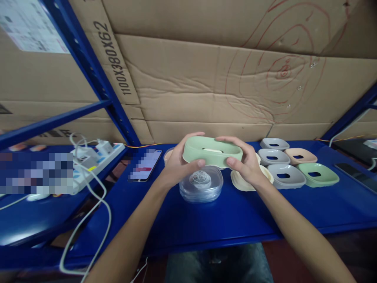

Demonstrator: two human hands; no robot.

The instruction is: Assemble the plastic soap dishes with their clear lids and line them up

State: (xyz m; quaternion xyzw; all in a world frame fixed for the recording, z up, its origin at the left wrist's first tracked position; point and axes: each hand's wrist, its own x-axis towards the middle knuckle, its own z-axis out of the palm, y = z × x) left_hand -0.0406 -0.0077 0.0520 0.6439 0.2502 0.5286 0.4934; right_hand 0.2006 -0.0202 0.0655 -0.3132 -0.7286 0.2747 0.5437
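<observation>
From where I watch, both hands hold one pale green oval dish (212,152) in the air above a stack of clear plastic lids (201,184), the left hand (176,163) closed on one end and the right hand (246,159) on the other. The dish lies directly between the two grips, its long axis running side to side from palm to palm, so neither hand is nearer. Thumbs press its near wall, and its opening tips toward me, showing a slot inside.
</observation>
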